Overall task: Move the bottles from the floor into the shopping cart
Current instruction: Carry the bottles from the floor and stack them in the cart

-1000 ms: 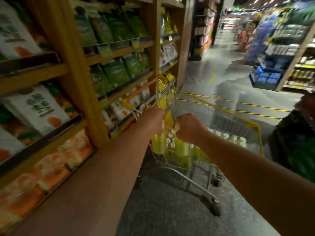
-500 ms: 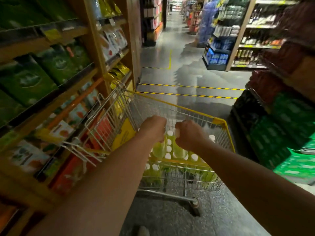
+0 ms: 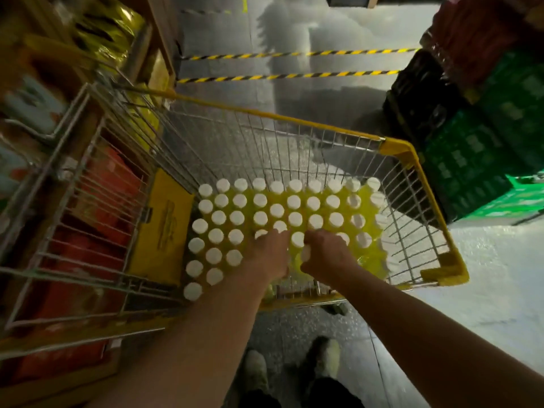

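The wire shopping cart (image 3: 398, 146) with a yellow rim stands right in front of me, seen from above. Its basket holds several upright yellow bottles with white caps (image 3: 260, 200), packed in rows. Both of my hands reach down inside the basket at its near side. My left hand (image 3: 269, 256) is curled around a yellow bottle among the others; its cap is hidden under my fingers. My right hand (image 3: 328, 256) grips another yellow bottle (image 3: 306, 255), whose white cap shows by my thumb. The two hands are almost touching.
A wooden shelf unit (image 3: 97, 48) with packaged goods crowds the cart's left side. Stacked green and dark drink crates (image 3: 477, 154) stand to the right. Yellow-black striped tape (image 3: 294, 76) crosses the grey floor ahead. My shoes (image 3: 325, 360) are just behind the cart.
My view has tipped from the aisle down into the cart. Both hands have gone from above the rim down into the basket with their bottles.
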A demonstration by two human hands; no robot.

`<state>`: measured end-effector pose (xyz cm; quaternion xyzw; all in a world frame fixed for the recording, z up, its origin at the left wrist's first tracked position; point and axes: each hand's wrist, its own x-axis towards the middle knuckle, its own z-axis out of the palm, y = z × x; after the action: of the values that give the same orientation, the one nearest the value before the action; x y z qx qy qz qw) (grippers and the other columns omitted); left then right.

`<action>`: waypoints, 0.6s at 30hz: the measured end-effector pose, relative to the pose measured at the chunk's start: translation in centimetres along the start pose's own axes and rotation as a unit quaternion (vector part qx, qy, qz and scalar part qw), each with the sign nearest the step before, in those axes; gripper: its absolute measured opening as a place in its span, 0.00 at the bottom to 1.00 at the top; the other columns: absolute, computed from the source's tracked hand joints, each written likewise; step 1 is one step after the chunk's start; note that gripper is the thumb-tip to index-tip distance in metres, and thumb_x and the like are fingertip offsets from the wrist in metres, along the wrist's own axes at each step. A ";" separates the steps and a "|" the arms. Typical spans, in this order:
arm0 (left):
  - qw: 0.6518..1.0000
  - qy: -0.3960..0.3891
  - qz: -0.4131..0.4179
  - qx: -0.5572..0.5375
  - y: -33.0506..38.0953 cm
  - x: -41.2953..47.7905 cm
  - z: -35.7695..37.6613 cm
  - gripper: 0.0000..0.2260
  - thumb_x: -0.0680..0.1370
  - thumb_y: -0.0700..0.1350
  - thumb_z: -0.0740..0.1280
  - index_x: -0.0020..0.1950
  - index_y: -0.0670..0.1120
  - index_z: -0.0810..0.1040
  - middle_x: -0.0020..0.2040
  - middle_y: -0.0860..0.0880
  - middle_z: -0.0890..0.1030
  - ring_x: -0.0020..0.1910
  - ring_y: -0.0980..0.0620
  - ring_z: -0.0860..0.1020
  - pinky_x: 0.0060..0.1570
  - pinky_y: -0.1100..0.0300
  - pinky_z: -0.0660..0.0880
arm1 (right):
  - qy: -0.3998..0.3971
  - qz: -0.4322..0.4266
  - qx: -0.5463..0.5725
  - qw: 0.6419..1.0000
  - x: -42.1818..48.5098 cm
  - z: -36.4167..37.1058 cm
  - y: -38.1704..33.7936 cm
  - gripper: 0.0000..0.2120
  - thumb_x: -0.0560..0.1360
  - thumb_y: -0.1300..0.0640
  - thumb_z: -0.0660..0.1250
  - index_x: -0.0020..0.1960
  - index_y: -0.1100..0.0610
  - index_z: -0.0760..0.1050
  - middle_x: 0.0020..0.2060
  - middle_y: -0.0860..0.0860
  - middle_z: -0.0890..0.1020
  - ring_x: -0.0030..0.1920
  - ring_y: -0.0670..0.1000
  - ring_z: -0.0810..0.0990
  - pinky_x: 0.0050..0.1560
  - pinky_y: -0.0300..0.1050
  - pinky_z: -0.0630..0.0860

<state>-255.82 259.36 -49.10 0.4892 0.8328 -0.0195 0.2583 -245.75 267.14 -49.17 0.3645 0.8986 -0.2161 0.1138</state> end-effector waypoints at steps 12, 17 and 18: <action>0.974 -0.080 -0.101 -0.186 -1.2 7.3 7.7 0.19 0.81 0.40 0.61 0.71 0.39 0.64 0.69 0.37 0.68 0.38 0.59 0.73 0.30 0.74 0.69 | -0.118 0.007 0.001 0.993 7.2 6.3 4.2 0.21 0.68 0.58 0.73 0.59 0.59 0.73 0.56 0.57 0.76 0.56 0.58 0.77 0.51 0.47 0.75; 0.941 -0.080 -0.183 -0.274 -0.7 8.1 8.7 0.18 0.83 0.38 0.53 0.73 0.35 0.60 0.72 0.37 0.64 0.48 0.59 0.75 0.20 0.76 0.65 | -0.140 0.001 0.014 0.990 8.6 8.1 5.4 0.25 0.67 0.55 0.76 0.61 0.58 0.73 0.57 0.57 0.77 0.56 0.56 0.77 0.53 0.46 0.76; 0.950 -0.084 -0.171 -0.247 -0.8 8.5 8.9 0.19 0.83 0.37 0.55 0.73 0.36 0.60 0.71 0.37 0.65 0.53 0.55 0.75 0.24 0.77 0.67 | -0.146 -0.002 0.008 0.989 8.8 8.3 5.5 0.25 0.67 0.54 0.76 0.61 0.58 0.74 0.57 0.56 0.77 0.56 0.56 0.77 0.54 0.46 0.76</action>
<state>-256.09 263.24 -60.77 0.2570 0.8578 0.1021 0.4332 -247.71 272.08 -61.30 0.3279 0.8714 -0.2747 0.2401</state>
